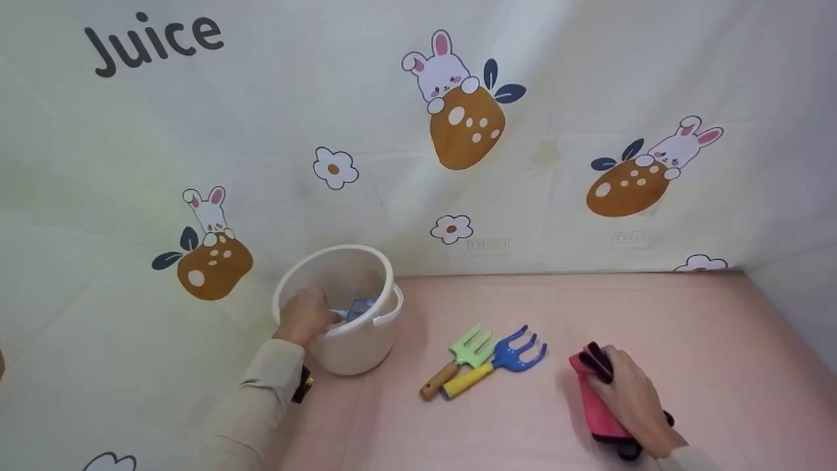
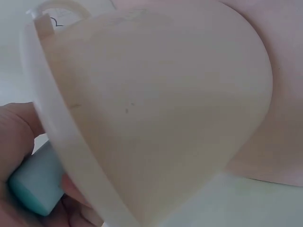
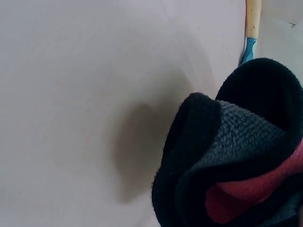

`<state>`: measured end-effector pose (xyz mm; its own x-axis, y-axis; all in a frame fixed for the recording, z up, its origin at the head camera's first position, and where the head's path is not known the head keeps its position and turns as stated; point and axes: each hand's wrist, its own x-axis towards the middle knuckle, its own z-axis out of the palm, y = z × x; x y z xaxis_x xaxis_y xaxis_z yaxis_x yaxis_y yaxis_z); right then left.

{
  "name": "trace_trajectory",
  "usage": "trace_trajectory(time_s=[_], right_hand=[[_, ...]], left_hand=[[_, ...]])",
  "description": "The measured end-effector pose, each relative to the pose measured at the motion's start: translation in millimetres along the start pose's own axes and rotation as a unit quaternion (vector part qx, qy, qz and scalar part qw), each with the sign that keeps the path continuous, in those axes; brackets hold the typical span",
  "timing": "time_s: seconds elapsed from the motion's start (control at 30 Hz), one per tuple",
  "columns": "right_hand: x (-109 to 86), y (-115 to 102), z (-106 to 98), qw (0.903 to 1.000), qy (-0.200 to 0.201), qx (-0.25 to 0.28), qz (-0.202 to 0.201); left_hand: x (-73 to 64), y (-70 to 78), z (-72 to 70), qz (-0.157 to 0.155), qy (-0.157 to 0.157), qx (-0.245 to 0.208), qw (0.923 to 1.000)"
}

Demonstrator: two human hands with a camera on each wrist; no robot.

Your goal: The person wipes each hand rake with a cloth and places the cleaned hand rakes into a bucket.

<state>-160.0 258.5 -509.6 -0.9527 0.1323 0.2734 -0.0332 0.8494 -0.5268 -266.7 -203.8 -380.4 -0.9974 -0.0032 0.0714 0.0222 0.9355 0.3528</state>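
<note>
My left hand (image 1: 306, 316) reaches over the rim into a white bucket (image 1: 346, 353) that stands by the left wall. In the left wrist view its fingers curl round a pale blue piece (image 2: 40, 182) with a teal end; the bucket wall hides the rest, so I cannot tell what it is. Something light blue (image 1: 358, 309) shows inside the bucket beside the fingers. On the right, my right hand (image 1: 631, 392) grips a folded red cloth (image 1: 598, 409) with black edging. The right wrist view shows the cloth's grey inner side in loose folds.
Between the hands, a green hand fork (image 1: 472, 347) with a wooden handle lies against a blue hand fork (image 1: 516, 353) with a yellow handle. A small black and yellow object (image 1: 303, 386) is partly hidden behind the left sleeve. Printed fabric walls (image 1: 556, 242) border the pink surface (image 1: 510, 432).
</note>
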Motion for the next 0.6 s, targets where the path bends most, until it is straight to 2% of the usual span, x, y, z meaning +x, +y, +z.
trace_trajectory(time_s=[0.17,0.33,0.6], right_hand=[[0.7,-0.6,1.0,1.0,-0.008,0.003,0.005],[0.5,-1.0,2.9,1.0,-0.005,0.003,0.0],[1.1,-0.2,3.0,1.0,-0.002,0.004,0.001]], left_hand=[[2.8,-3.4,5.8,-0.008,-0.018,-0.025,0.9995],[4.3,-10.5,8.7,-0.004,-0.032,-0.036,0.9988],[3.5,-13.3,0.3,0.01,-0.008,-0.018,0.9998]])
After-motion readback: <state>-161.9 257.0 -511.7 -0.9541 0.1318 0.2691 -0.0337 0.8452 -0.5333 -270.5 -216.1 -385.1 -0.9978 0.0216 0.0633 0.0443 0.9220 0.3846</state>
